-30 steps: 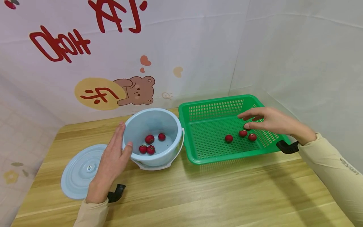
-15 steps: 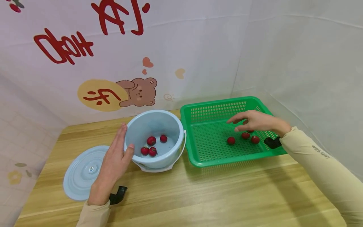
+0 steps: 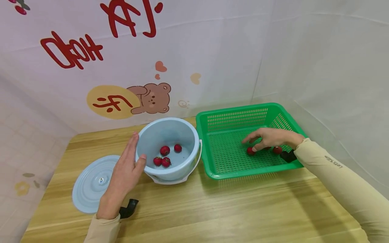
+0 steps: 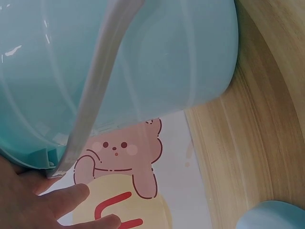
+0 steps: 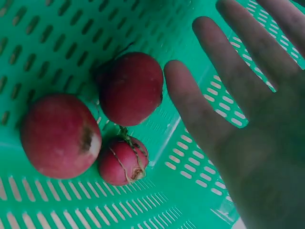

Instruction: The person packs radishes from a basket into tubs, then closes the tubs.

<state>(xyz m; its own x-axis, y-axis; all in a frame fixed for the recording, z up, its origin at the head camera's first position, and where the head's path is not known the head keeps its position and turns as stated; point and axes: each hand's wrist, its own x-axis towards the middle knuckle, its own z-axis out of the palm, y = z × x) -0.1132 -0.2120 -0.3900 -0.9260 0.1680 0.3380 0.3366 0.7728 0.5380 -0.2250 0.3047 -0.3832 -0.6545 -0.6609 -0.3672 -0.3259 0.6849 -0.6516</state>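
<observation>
Spread left grip (image 3: pixel 124 172) is touching bucket (image 3: pixel 165 131) near back edge of desk (image 3: pixel 212 209); spread right grip (image 3: pixel 269 136) is hovering over radishes (image 5: pixel 131 88) in basket (image 3: pixel 203 135).

The right sleeve (image 3: pixel 343 182) reads "LetsSlim". On the far wall sheet (image 3: pixel 225 67), a yellow disc (image 3: pixel 104 91) carries a red "乐"; the larger red characters (image 3: pixel 65 50) at upper left cannot be read surely.

White wall covering (image 3: pixel 225 50) — brown bear print (image 3: pixel 155 99), red characters (image 3: pixel 65 51), wood-grain tabletop (image 3: pixel 218 209)
</observation>
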